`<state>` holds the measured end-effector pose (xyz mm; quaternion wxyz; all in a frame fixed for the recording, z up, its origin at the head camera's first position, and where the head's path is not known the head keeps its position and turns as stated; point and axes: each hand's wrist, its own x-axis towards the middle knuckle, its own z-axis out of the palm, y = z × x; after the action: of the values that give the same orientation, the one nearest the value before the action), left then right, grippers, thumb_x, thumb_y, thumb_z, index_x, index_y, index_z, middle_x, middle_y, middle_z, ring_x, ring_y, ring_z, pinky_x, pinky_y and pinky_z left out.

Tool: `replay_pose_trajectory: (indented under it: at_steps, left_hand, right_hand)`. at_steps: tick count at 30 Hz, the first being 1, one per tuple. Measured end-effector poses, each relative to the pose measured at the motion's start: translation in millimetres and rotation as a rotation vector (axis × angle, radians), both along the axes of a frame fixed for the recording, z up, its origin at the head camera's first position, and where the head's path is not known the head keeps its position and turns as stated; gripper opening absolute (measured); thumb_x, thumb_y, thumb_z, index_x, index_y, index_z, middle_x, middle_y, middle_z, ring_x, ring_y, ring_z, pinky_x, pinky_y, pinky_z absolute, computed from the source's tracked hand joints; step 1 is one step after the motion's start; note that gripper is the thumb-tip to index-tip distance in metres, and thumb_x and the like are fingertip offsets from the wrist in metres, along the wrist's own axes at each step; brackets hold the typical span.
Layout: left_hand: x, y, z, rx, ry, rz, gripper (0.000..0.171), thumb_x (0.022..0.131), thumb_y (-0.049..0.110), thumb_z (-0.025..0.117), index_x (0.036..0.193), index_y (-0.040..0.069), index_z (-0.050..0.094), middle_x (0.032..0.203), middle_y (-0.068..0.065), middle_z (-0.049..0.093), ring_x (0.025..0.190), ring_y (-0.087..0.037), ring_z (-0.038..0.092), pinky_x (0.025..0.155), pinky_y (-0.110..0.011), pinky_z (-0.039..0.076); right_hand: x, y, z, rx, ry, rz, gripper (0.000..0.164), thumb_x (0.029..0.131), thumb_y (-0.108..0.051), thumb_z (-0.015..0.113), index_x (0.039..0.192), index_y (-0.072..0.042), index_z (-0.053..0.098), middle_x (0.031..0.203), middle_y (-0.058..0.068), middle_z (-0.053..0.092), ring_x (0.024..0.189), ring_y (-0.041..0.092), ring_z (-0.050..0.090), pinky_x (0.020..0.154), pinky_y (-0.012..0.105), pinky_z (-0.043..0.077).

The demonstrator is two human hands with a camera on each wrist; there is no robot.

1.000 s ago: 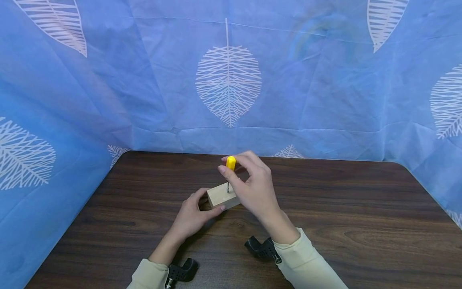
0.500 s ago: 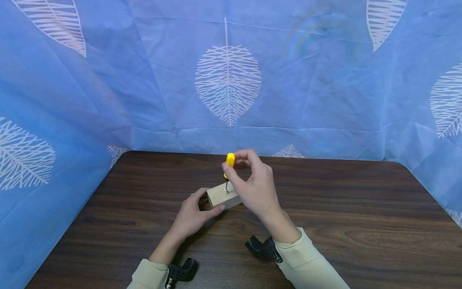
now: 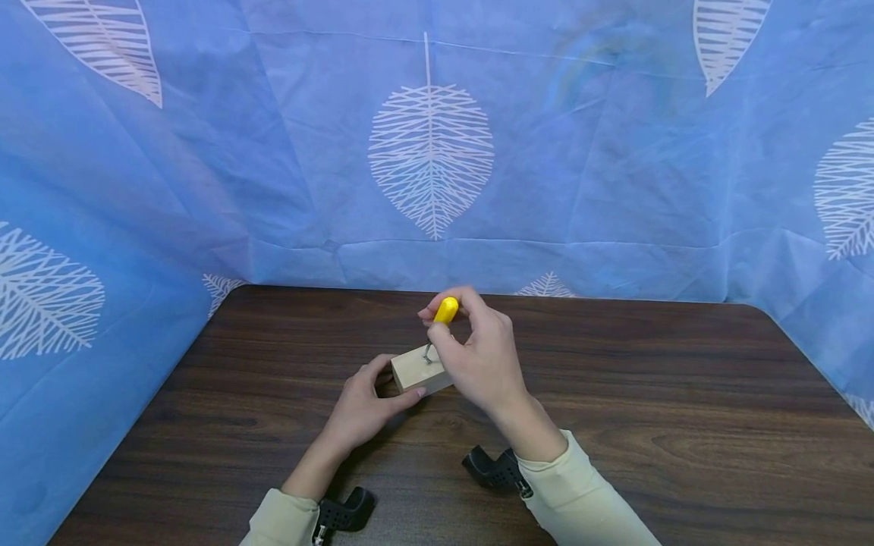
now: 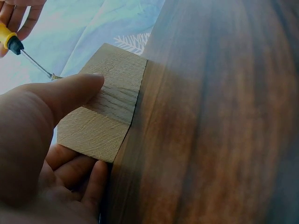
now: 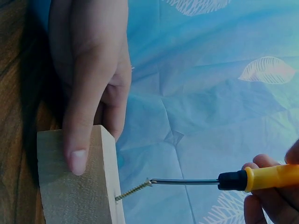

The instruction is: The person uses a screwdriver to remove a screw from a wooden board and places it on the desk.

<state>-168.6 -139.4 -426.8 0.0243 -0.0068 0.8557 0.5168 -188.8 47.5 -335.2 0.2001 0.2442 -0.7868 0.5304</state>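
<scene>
A pale wooden block (image 3: pixel 418 368) lies on the table, gripped at its left end between the thumb and fingers of my left hand (image 3: pixel 365 406). From the block's top face stands a screw (image 5: pixel 134 191), leaning, with much of its thread showing in the right wrist view. My right hand (image 3: pixel 481 349) holds a screwdriver (image 3: pixel 447 310) by its yellow handle above the block. The screwdriver's tip meets the screw head, and its shaft stands at an angle to the screw. In the left wrist view, my left thumb (image 4: pixel 79 93) presses along the block's side.
The dark wooden table (image 3: pixel 649 379) runs out on both sides of the hands. Behind it hangs a blue cloth (image 3: pixel 580 152) with white leaf prints. Black wrist devices (image 3: pixel 348 509) sit at both sleeves, close over the table.
The screwdriver's handle has tipped to the right, and my right fingers have shifted around it. Its shaft and the screw now slant. My left hand and the block stay in place.
</scene>
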Motion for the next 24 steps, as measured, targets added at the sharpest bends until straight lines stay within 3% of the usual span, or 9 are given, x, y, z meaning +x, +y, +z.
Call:
replay_pose_trajectory:
  at_steps: [3, 10, 18, 24]
  left_hand:
    - [-0.1, -0.1, -0.2, 0.002, 0.001, 0.000, 0.052, 0.093, 0.038, 0.087, 0.138, 0.022, 0.068, 0.130, -0.003, 0.073, 0.123, -0.025, 0.066, 0.107, -0.057, 0.049]
    - [-0.7, 0.0, -0.9, -0.009, 0.003, 0.008, 0.052, 0.092, 0.039, 0.087, 0.138, 0.022, 0.069, 0.130, -0.003, 0.073, 0.124, -0.025, 0.066, 0.109, -0.058, 0.049]
    - [-0.7, 0.1, -1.3, -0.011, -0.002, 0.009, 0.053, 0.092, 0.041, 0.087, 0.137, 0.022, 0.069, 0.132, -0.004, 0.072, 0.127, -0.027, 0.065, 0.111, -0.061, 0.047]
    - [-0.2, 0.5, -0.5, -0.011, -0.002, 0.011, 0.053, 0.092, 0.040, 0.087, 0.138, 0.022, 0.068, 0.133, -0.005, 0.072, 0.127, -0.027, 0.065, 0.110, -0.060, 0.049]
  right_hand:
    - [0.2, -1.0, -0.3, 0.001, -0.007, 0.007, 0.015, 0.098, -0.002, 0.061, 0.107, -0.012, 0.068, 0.102, 0.000, 0.080, 0.093, 0.012, 0.075, 0.073, 0.029, 0.051]
    - [-1.0, -2.5, -2.3, 0.031, -0.001, 0.012, 0.006, 0.107, -0.016, 0.066, 0.109, -0.015, 0.071, 0.101, -0.002, 0.079, 0.089, 0.011, 0.068, 0.070, 0.028, 0.048]
    - [-2.1, -3.1, -3.9, 0.092, 0.016, 0.016, 0.021, 0.108, -0.026, 0.068, 0.124, -0.018, 0.078, 0.107, -0.004, 0.070, 0.089, 0.011, 0.062, 0.076, 0.028, 0.052]
    - [-1.0, -2.2, -3.2, 0.080, -0.011, 0.037, 0.028, 0.106, -0.025, 0.071, 0.132, -0.020, 0.078, 0.097, -0.002, 0.054, 0.083, 0.013, 0.057, 0.071, 0.026, 0.049]
